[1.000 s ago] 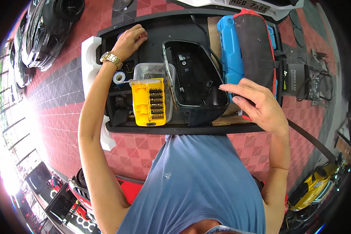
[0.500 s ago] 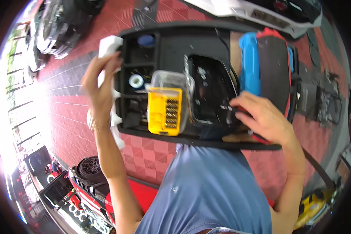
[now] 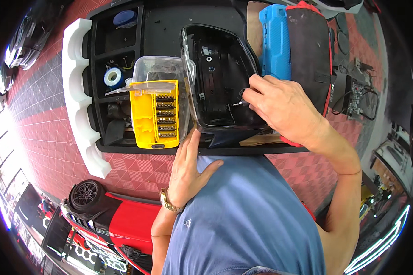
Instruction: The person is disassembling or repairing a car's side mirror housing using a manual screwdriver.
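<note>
A hollow black housing with a glossy rim, like a car lamp shell (image 3: 236, 50), lies on the black tray-topped workbench (image 3: 165, 27). My right hand (image 3: 282, 107) reaches over its right side, fingers pinched round a small screwdriver (image 3: 237, 105) whose thin metal tip points into the shell; its handle is mostly hidden. At the shell's lower left corner, my left hand (image 3: 188, 167) touches the rim with its fingertips, fingers stretched out and thumb apart. To the left sits a yellow bit case (image 3: 144, 123), its clear lid raised, with rows of screwdriver bits. It rests on a clear plastic box (image 3: 153, 66).
Compartments at the left hold a roll of white tape (image 3: 112, 77) and a blue round item (image 3: 125, 18). White scalloped foam (image 3: 75, 64) lines that edge. A blue case (image 3: 276, 41) and a black-and-red bag (image 3: 309, 50) lie right. A red car (image 3: 135, 224) stands behind.
My left hand has come from the white foam at the left to the shell's lower corner. My right hand stays at the shell's right side. The whole view has shifted.
</note>
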`<state>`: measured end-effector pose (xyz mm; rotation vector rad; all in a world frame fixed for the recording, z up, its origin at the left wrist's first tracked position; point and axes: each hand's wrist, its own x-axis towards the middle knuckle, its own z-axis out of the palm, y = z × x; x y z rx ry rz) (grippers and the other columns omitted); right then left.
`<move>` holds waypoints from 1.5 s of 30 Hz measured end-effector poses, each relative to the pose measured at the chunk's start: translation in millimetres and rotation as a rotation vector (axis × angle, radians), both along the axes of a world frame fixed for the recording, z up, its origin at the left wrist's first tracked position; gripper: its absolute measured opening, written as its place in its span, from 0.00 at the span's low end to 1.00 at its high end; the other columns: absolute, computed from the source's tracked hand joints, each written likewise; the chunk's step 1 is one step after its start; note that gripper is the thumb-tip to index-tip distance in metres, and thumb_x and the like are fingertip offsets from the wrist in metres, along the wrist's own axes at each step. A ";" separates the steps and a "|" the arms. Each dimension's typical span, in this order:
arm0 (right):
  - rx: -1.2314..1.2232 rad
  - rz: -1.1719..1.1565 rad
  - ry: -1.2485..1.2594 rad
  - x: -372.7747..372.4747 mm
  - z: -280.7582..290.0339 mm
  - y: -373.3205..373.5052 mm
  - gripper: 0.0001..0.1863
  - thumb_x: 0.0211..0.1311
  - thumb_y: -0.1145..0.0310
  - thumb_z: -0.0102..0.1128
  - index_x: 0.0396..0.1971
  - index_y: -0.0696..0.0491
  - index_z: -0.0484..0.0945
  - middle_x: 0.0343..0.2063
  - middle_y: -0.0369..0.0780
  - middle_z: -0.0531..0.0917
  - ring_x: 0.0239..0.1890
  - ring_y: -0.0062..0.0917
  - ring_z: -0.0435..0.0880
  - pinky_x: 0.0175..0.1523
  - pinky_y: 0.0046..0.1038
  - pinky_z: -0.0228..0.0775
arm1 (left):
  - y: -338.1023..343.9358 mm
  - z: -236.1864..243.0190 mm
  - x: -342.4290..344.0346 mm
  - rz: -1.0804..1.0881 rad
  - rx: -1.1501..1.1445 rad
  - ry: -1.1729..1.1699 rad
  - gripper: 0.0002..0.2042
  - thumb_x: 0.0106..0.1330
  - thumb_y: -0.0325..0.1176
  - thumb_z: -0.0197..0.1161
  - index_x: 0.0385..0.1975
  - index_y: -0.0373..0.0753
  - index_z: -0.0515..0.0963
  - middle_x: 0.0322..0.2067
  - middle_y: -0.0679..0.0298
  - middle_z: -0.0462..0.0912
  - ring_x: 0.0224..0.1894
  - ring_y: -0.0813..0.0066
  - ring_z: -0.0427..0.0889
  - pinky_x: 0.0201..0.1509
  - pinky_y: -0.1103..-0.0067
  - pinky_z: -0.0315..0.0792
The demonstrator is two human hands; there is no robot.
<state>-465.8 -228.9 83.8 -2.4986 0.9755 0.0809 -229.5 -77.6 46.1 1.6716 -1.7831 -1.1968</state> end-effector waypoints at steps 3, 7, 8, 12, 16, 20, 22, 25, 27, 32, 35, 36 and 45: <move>-0.075 0.028 0.016 2.4 -1.5 5.6 0.08 0.50 0.74 0.61 0.32 0.55 0.77 0.34 0.39 0.73 0.35 0.30 0.80 0.35 0.31 0.77 | -8.1 -7.3 -12.2 0.022 0.072 -0.005 0.46 0.54 0.35 0.76 0.69 0.27 0.54 0.58 0.48 0.75 0.60 0.49 0.74 0.64 0.64 0.67; -0.107 0.045 0.095 5.8 -2.7 5.8 0.07 0.50 0.73 0.62 0.31 0.54 0.78 0.34 0.37 0.72 0.35 0.26 0.79 0.34 0.28 0.77 | -16.3 -20.9 -22.7 0.053 -0.032 0.104 0.52 0.51 0.35 0.78 0.72 0.30 0.48 0.57 0.47 0.74 0.54 0.53 0.78 0.58 0.65 0.72; -0.100 0.046 0.105 6.1 -3.7 5.5 0.07 0.49 0.72 0.62 0.31 0.54 0.78 0.34 0.36 0.72 0.35 0.25 0.79 0.34 0.28 0.77 | -16.4 -22.4 -24.9 0.042 -0.131 0.044 0.53 0.50 0.34 0.79 0.73 0.33 0.48 0.58 0.48 0.74 0.51 0.56 0.81 0.54 0.68 0.75; -0.097 0.038 0.102 6.0 -6.6 5.6 0.07 0.49 0.72 0.63 0.30 0.53 0.78 0.34 0.37 0.72 0.35 0.25 0.78 0.34 0.27 0.77 | -11.6 -26.9 -31.7 0.130 0.046 0.011 0.56 0.50 0.35 0.80 0.73 0.32 0.44 0.51 0.46 0.76 0.48 0.55 0.80 0.54 0.64 0.75; -0.078 0.020 0.089 3.1 -8.5 6.3 0.07 0.49 0.72 0.63 0.30 0.53 0.78 0.34 0.37 0.72 0.35 0.25 0.79 0.36 0.27 0.77 | -12.0 -25.7 -32.2 0.167 0.040 0.049 0.56 0.49 0.34 0.81 0.73 0.34 0.45 0.48 0.48 0.75 0.42 0.58 0.82 0.43 0.68 0.79; -0.078 -0.008 0.058 1.5 -9.4 8.0 0.07 0.50 0.73 0.62 0.31 0.54 0.79 0.34 0.37 0.72 0.34 0.26 0.79 0.36 0.28 0.77 | -10.2 -29.2 -31.2 0.155 -0.001 0.055 0.56 0.48 0.34 0.81 0.73 0.36 0.45 0.47 0.50 0.74 0.40 0.60 0.82 0.41 0.69 0.79; -0.088 -0.013 0.051 1.0 -9.7 8.3 0.07 0.50 0.72 0.62 0.31 0.54 0.79 0.34 0.37 0.72 0.34 0.26 0.79 0.36 0.28 0.77 | -9.9 -29.1 -31.5 0.154 0.009 0.047 0.56 0.48 0.34 0.81 0.74 0.36 0.45 0.46 0.50 0.74 0.39 0.60 0.81 0.41 0.69 0.79; -0.092 -0.015 0.044 1.1 -11.0 8.0 0.07 0.50 0.72 0.62 0.31 0.54 0.79 0.34 0.37 0.72 0.34 0.26 0.79 0.36 0.28 0.77 | -7.9 -30.6 -32.1 0.173 0.032 0.049 0.56 0.47 0.31 0.81 0.73 0.37 0.48 0.52 0.50 0.73 0.39 0.63 0.82 0.41 0.72 0.77; -0.087 -0.012 0.044 1.7 -11.1 7.9 0.06 0.50 0.72 0.62 0.31 0.54 0.79 0.34 0.37 0.72 0.34 0.26 0.79 0.36 0.28 0.76 | -7.3 -30.0 -32.0 0.191 0.046 0.058 0.55 0.45 0.29 0.81 0.73 0.37 0.50 0.60 0.50 0.71 0.40 0.65 0.83 0.41 0.74 0.76; -0.085 -0.001 0.065 1.3 -10.4 7.0 0.06 0.50 0.71 0.62 0.30 0.53 0.79 0.34 0.37 0.73 0.34 0.25 0.79 0.36 0.28 0.76 | -9.8 -21.1 -28.4 0.205 0.200 0.191 0.52 0.54 0.34 0.78 0.73 0.33 0.45 0.55 0.45 0.72 0.48 0.57 0.80 0.51 0.69 0.77; -0.041 -0.033 0.054 1.1 -9.9 7.9 0.05 0.55 0.72 0.65 0.32 0.53 0.81 0.31 0.37 0.71 0.33 0.27 0.77 0.37 0.31 0.73 | -8.2 -20.8 -19.9 0.232 0.264 0.364 0.48 0.61 0.32 0.70 0.73 0.29 0.42 0.64 0.41 0.64 0.58 0.56 0.76 0.62 0.68 0.71; -0.041 -0.030 0.052 1.2 -9.8 8.0 0.05 0.55 0.72 0.65 0.32 0.53 0.81 0.31 0.37 0.71 0.33 0.27 0.77 0.37 0.31 0.73 | -8.6 -20.5 -20.4 0.235 0.263 0.363 0.48 0.61 0.32 0.70 0.73 0.29 0.42 0.64 0.41 0.64 0.58 0.56 0.76 0.62 0.68 0.71; -0.116 0.051 0.013 -2.6 -12.3 5.9 0.10 0.50 0.71 0.60 0.34 0.53 0.80 0.34 0.36 0.74 0.36 0.26 0.77 0.39 0.28 0.73 | -20.8 -24.5 -33.8 0.691 0.511 0.925 0.30 0.73 0.28 0.47 0.72 0.26 0.48 0.70 0.51 0.59 0.69 0.67 0.63 0.74 0.73 0.54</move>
